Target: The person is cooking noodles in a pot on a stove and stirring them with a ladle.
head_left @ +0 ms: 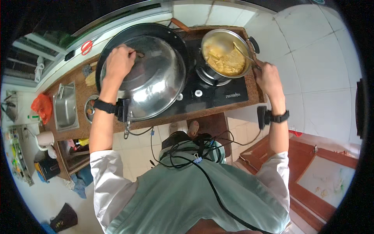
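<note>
My left hand (120, 64) is closed at the top of a large domed lid (156, 91), its fingers on the knob. The lid lies over a wide black wok (180, 45) and hangs past its near rim. My right hand (269, 80) grips the handle of a metal spoon (242, 50). The spoon's bowl end reaches into a silver pot (249, 67) of yellowish food in broth (224, 60). The pieces look like strips or sheets; their exact kind I cannot tell. The pot sits on the right burner.
A black glass cooktop (218, 96) with knobs carries both vessels on a brown counter (91, 111). To the left are a steel sink (66, 109), a red plastic bag (41, 107) and a small round vessel (90, 110). Tiled wall (311, 66) stands close on the right. Cables (187, 163) hang before my apron.
</note>
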### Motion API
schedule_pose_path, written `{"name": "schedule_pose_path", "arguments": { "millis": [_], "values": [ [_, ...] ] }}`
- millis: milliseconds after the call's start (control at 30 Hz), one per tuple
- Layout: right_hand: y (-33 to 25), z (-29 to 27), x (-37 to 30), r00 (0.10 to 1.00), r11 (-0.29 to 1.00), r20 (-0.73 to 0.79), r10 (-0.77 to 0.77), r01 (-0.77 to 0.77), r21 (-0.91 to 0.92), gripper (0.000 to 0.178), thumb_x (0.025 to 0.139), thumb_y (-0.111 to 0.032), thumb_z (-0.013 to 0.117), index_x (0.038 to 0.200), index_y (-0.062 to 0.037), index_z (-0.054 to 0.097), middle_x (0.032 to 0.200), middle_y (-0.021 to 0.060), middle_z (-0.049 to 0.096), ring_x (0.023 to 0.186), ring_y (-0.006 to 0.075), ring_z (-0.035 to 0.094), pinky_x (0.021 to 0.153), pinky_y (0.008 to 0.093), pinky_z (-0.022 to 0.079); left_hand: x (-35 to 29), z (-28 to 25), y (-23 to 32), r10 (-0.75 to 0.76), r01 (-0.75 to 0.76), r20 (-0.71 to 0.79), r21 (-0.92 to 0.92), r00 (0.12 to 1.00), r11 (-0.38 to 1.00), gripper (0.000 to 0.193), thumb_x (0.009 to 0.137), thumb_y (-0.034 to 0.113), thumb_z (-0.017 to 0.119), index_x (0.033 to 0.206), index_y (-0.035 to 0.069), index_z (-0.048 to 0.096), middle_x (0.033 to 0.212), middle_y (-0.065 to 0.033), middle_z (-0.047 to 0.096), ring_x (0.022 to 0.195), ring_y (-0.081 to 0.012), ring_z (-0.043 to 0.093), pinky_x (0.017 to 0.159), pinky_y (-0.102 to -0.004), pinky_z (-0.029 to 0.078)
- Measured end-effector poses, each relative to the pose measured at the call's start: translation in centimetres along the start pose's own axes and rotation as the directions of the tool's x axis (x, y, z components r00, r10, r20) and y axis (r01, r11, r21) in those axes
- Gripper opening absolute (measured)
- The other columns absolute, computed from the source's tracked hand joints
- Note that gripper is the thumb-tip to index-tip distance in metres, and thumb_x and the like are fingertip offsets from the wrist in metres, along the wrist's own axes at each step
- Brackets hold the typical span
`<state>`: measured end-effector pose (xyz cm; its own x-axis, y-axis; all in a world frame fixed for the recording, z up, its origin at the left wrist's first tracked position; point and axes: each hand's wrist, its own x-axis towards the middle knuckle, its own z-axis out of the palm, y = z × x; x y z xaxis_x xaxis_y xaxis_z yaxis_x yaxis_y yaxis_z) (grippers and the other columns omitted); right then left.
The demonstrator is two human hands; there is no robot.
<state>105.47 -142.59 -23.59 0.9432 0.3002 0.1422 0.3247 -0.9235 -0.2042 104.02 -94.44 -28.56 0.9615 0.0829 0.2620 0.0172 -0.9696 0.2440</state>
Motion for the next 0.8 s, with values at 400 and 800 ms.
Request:
{"name": "schedule_pose_path", "arguments": {
  "millis": [400,800],
  "values": [
    [1.4,2.5,0.6,0.993,1.000,0.121,-0.005,0.005,-0.005,0.022,0.085,-0.002,0.065,0.106,0.0029,0.068,0.080,0.0289,0.065,0.083,0.0465,0.064,0.075,0.0519,0.052,1.2,-0.4,-0.3,-0.067,0.083,0.094,-0.178,0.993,0.981,0.028,0.083,0.010,0.076,0.109,0.000,0.071,0.096,-0.0188,0.074,0.088,-0.0305,0.074,0.078,-0.0376,0.056],
    [0.4,-1.7,-7.9,0.989,0.976,0.050,-0.139,0.145,-0.160,0.027,0.072,0.003,0.065,0.099,0.0033,0.069,0.083,0.0221,0.065,0.076,0.0411,0.068,0.068,0.0484,0.056,1.0,0.0,-1.1,-0.006,0.021,0.070,-0.206,0.998,0.978,0.020,0.084,0.010,0.077,0.098,-0.004,0.073,0.094,-0.0180,0.075,0.085,-0.0284,0.075,0.077,-0.0353,0.057]
  ]
}}
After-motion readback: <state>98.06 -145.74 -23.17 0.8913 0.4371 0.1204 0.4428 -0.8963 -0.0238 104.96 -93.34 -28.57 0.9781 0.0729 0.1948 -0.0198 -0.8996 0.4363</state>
